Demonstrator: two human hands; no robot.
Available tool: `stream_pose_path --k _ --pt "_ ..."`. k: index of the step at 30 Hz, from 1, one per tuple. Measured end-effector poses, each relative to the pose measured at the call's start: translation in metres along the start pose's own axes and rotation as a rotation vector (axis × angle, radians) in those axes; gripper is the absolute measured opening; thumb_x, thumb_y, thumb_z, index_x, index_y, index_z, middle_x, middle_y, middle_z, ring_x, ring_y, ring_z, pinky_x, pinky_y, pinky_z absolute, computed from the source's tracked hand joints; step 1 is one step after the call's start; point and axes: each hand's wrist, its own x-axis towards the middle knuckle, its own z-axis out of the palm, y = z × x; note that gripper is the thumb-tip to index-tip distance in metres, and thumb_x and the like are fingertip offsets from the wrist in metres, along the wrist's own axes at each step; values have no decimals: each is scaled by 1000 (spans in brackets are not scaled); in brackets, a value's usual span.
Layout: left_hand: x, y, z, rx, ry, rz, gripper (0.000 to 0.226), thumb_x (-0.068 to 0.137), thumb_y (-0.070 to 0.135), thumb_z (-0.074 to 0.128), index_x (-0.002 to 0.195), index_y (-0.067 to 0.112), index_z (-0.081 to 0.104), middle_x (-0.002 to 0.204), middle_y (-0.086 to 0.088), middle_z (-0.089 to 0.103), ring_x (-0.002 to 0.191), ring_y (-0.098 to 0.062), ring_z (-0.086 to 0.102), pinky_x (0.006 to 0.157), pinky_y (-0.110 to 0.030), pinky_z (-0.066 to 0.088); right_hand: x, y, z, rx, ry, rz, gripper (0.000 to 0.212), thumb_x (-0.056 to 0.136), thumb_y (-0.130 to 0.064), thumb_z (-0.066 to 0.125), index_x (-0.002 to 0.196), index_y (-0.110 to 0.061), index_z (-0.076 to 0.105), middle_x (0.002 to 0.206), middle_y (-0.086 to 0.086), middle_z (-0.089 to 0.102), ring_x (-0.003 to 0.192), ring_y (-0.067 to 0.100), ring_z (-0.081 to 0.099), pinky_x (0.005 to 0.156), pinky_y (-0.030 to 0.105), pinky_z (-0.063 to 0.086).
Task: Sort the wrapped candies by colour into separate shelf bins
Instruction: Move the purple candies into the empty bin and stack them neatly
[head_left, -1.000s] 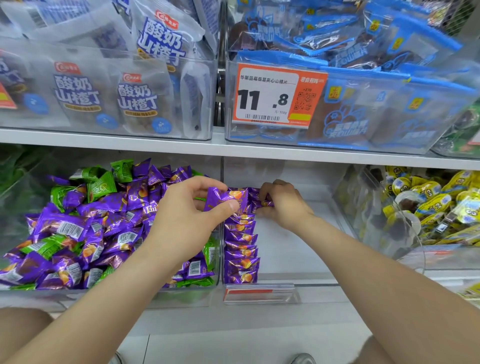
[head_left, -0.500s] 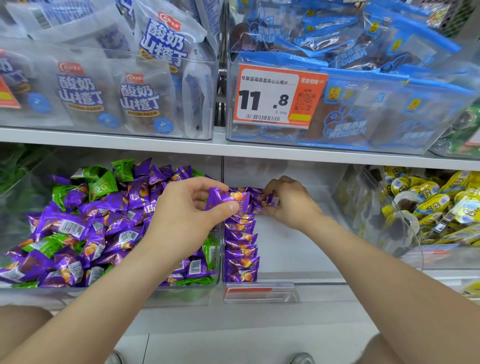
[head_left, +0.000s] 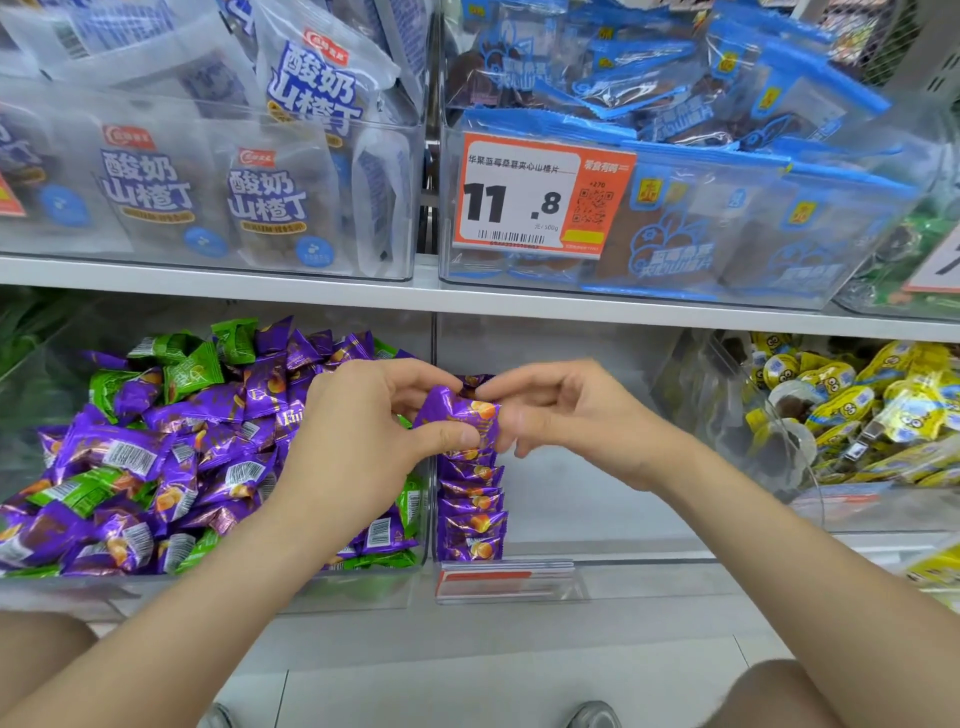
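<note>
A clear left bin (head_left: 363, 592) on the lower shelf holds a heap of mixed purple candies (head_left: 130, 457) and green candies (head_left: 187, 364). The middle clear bin (head_left: 597, 519) has a neat row of purple candies (head_left: 470, 509) lined along its left wall. My left hand (head_left: 358, 441) pinches one purple candy (head_left: 460, 415) between thumb and fingers, above that row. My right hand (head_left: 566, 421) has its fingertips on the same candy's right edge.
A third bin (head_left: 779, 467) at the right holds yellow wrapped sweets. The upper shelf carries clear bins of white and blue snack bags, with an orange price tag (head_left: 540, 195) reading 11.8. A tag holder (head_left: 509, 579) sits at the middle bin's front.
My right hand has come forward from the back of the purple row and now touches the candy held by my left hand. The left hand has barely moved.
</note>
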Motion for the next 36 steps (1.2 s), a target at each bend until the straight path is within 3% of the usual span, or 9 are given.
stream_pose_path --k 3,5,8,9,11,14,19,29,36 --pt "-3 2 -2 45 -42 39 38 66 46 93 102 43 78 82 20 76 76 -5 70 74 -28 57 -5 -8 7 -83 12 -8 32 84 -9 84 115 -7 76 91 17 77 81 22 72 72 29 57" --pt "-6 4 -4 70 -78 66 40 67 44 93 102 50 75 85 25 76 81 -1 69 80 -24 56 -7 -10 9 -113 22 -12 27 85 -9 84 111 -9 77 85 8 77 77 18 71 69 27 55" --pt "-10 3 -3 173 -53 159 57 73 38 91 124 49 68 99 42 68 99 20 60 89 -1 39 -10 -9 6 -116 37 -33 20 93 -12 77 113 -9 76 84 6 75 75 16 66 63 28 50" --pt "-11 2 -2 228 -23 186 58 78 39 89 130 46 66 106 41 66 106 18 58 91 1 34 -7 -5 1 -112 78 -24 19 95 -12 74 114 -7 75 85 7 75 75 16 65 62 28 49" --pt "-11 -1 1 340 27 203 54 87 38 81 137 40 62 121 31 62 117 0 57 97 -12 36 -1 8 -10 -168 220 7 16 98 -15 72 111 -5 75 82 4 75 70 12 65 61 24 48" --pt "-9 -5 4 373 47 130 47 92 36 72 138 31 62 125 15 66 109 -10 62 95 -29 45 11 38 -31 -647 423 54 15 95 -27 74 103 -15 77 80 -6 74 72 7 65 73 25 47" --pt "-5 -7 9 342 10 19 44 93 38 68 135 25 66 104 14 72 91 -2 67 88 -28 50 24 74 -45 -946 324 182 20 92 -31 77 108 -19 77 97 2 76 94 24 66 78 25 42" --pt "0 -8 7 359 6 6 44 91 39 68 133 28 67 94 17 71 90 2 65 82 -23 45 50 90 -32 -1084 289 85 20 92 -27 75 112 -22 77 103 1 74 98 28 65 90 33 52" --pt "0 -8 3 362 -38 20 45 93 43 67 135 29 66 93 19 69 86 5 64 79 -22 42 48 84 -31 -1083 316 48 20 85 -26 83 104 -20 80 101 1 76 92 22 68 83 34 56"
